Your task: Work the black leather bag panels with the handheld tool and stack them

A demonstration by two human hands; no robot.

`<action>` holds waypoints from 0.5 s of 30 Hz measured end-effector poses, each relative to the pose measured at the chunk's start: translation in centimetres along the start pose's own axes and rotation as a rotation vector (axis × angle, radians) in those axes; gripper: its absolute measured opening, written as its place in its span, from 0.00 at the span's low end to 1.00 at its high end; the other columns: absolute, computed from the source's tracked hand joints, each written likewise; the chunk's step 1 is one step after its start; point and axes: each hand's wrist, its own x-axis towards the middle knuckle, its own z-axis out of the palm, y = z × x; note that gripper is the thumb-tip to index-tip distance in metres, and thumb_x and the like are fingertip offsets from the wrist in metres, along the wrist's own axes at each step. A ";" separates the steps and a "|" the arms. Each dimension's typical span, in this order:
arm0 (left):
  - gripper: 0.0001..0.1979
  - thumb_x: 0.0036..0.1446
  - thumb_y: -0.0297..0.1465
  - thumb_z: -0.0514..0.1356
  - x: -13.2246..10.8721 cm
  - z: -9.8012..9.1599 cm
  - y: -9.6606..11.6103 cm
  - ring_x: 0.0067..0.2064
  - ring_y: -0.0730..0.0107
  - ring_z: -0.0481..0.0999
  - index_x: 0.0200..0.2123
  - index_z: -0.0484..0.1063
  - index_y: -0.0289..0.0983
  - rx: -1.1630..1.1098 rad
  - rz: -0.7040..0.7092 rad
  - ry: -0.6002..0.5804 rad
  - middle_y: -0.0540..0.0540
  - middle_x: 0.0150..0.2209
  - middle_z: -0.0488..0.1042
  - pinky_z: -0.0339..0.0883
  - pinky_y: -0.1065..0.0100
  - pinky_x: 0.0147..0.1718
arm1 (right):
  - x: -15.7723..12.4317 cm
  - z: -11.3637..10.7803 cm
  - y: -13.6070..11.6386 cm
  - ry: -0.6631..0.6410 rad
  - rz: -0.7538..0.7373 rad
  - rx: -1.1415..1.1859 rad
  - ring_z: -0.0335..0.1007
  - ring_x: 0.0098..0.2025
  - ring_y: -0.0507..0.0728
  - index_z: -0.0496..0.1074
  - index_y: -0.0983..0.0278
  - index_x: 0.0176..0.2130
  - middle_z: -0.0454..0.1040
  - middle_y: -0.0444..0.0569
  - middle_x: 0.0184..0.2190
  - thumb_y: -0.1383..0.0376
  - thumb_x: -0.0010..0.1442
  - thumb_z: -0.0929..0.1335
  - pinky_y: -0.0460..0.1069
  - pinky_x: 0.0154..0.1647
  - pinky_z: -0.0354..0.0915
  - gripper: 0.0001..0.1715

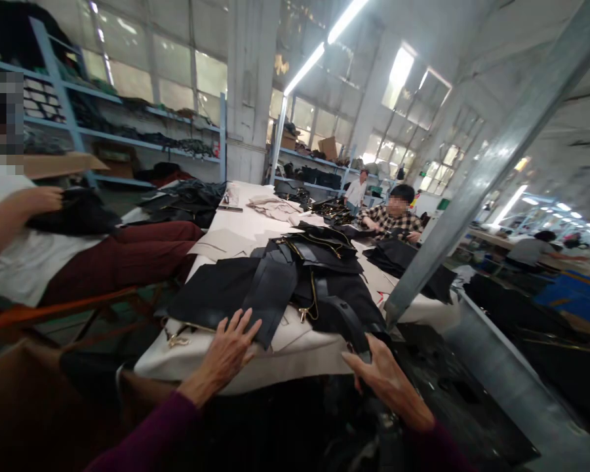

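My left hand (230, 349) lies at the table's near edge with its fingers spread, its fingertips touching or just beside a black flat panel (271, 292). My right hand (384, 375) is at the near right, thumb and forefinger around the lower end of a black strap (347, 318). That strap curves up onto a black fabric piece (368, 298). Between the hands hangs a gold zipper (313, 295) with a metal pull (303, 314). Another black piece (209, 292) lies to the left, with a metal clasp (177, 341) at its near edge.
A stack of black zippered pieces (324, 239) sits mid-table on the white cover (295, 360). A slanting metal post (472, 183) rises at the right, beside a metal trough (501, 367). A seated person (10, 242) is at the left; another person (391, 216) works across the table.
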 end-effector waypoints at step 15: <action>0.11 0.55 0.31 0.51 3.3 -8.3 -0.7 0.34 0.69 0.68 0.29 0.71 0.35 -0.571 -0.197 -0.059 0.46 0.32 0.69 0.60 0.69 0.35 | -5.9 0.5 6.0 -0.121 -0.052 0.011 0.63 0.16 0.50 0.62 0.64 0.29 0.62 0.38 0.16 0.62 0.54 0.62 0.43 0.17 0.60 0.07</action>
